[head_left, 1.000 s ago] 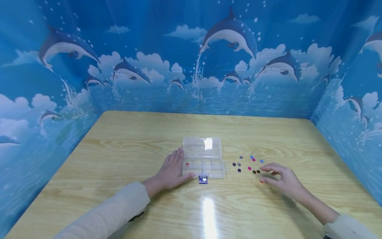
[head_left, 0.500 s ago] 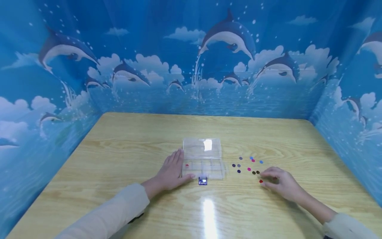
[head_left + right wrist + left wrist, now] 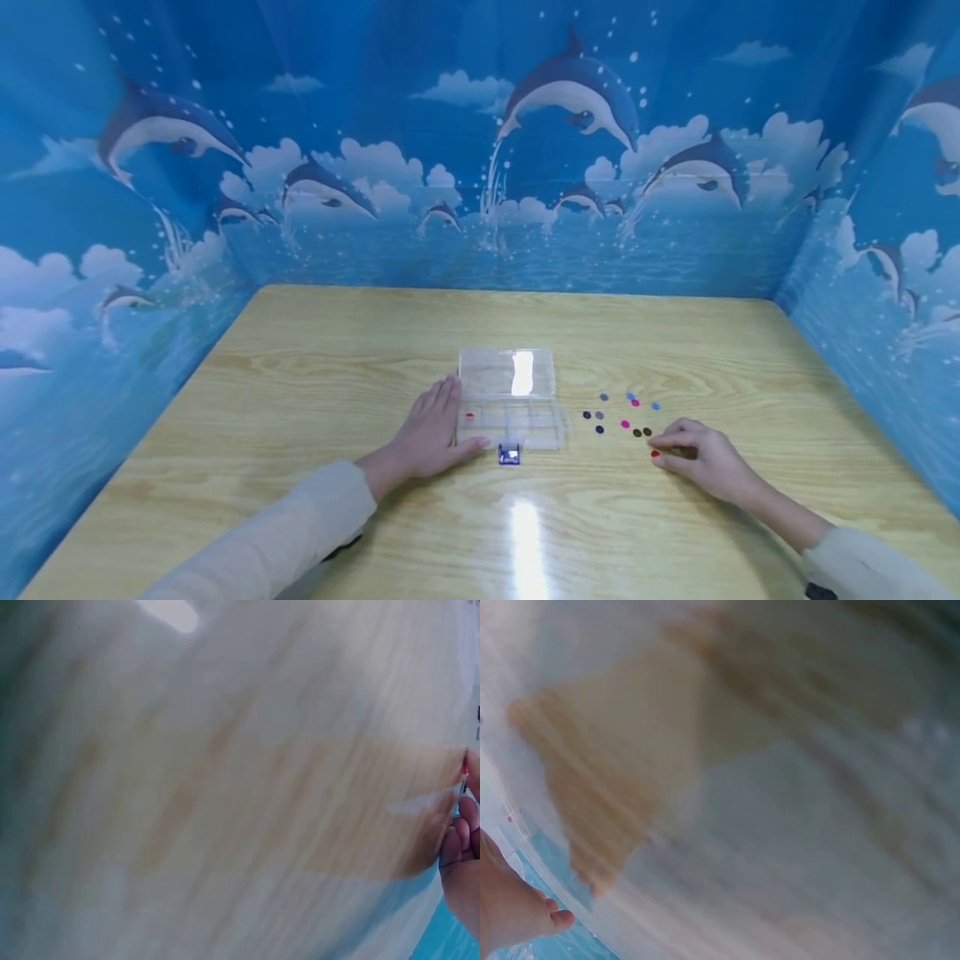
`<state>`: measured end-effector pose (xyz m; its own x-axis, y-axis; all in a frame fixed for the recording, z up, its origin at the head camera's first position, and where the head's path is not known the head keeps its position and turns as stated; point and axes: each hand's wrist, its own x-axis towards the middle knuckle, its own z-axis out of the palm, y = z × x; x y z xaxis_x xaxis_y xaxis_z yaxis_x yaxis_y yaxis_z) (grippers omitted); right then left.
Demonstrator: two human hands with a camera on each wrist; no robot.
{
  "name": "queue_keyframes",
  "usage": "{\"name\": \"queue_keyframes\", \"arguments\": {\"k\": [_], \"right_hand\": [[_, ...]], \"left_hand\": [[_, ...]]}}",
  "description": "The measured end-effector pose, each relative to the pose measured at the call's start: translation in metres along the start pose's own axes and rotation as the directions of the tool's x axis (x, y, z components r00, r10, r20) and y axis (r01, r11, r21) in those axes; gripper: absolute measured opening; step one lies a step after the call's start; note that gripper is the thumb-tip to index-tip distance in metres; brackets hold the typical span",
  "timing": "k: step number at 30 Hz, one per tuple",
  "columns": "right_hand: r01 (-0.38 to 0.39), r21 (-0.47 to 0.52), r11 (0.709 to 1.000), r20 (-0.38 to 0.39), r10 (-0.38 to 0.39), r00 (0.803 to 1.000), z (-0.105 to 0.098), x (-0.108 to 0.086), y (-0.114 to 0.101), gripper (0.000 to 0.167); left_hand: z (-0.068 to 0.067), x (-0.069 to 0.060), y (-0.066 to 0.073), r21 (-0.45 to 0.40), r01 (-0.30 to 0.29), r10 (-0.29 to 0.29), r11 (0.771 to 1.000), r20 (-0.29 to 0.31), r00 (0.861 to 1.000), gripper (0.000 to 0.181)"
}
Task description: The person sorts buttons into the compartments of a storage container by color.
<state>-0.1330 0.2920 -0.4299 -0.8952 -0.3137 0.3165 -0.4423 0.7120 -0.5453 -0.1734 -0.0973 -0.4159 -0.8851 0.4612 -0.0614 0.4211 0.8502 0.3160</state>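
A clear plastic compartment box (image 3: 558,433) lies on the table with its lid (image 3: 487,371) swung back. One red piece (image 3: 469,415) is in its left compartment. My left hand (image 3: 427,429) lies flat along the box's left side, fingers straight, thumb by the front edge; the left wrist view catches part of this hand (image 3: 514,907). To the right, my right hand (image 3: 705,458) pinches a small red button (image 3: 655,454) between thumb and forefinger, just above or at the tabletop. In the right wrist view, only the fingers (image 3: 452,846) show at the edge.
Several small round buttons lie between box and right hand: dark ones (image 3: 587,415), pink ones (image 3: 626,424), blue ones (image 3: 656,407) and brown ones (image 3: 647,432). A purple-blue latch (image 3: 509,454) juts from the box front. A dolphin-print curtain (image 3: 480,233) surrounds the wooden table (image 3: 337,333).
My right forefinger and thumb have drawn closer together around the red button, which shows more fully than before. The left hand and the box have stayed put.
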Motion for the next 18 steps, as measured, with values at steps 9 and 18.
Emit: {"name": "queue_keyframes", "arguments": {"k": [9, 18], "right_hand": [[0.001, 0.067, 0.998, -0.046, 0.002, 0.999, 0.0029, -0.0010, 0.0046, 0.015], [0.025, 0.092, 0.995, -0.087, -0.017, 0.996, 0.0077, -0.0014, 0.0100, 0.013]], "left_hand": [[0.0015, 0.0008, -0.0006, 0.007, -0.014, 0.014, 1.000, -0.016, 1.000, 0.093], [0.0023, 0.0007, -0.0019, 0.011, -0.008, 0.008, 1.000, -0.006, 1.000, 0.095]]}}
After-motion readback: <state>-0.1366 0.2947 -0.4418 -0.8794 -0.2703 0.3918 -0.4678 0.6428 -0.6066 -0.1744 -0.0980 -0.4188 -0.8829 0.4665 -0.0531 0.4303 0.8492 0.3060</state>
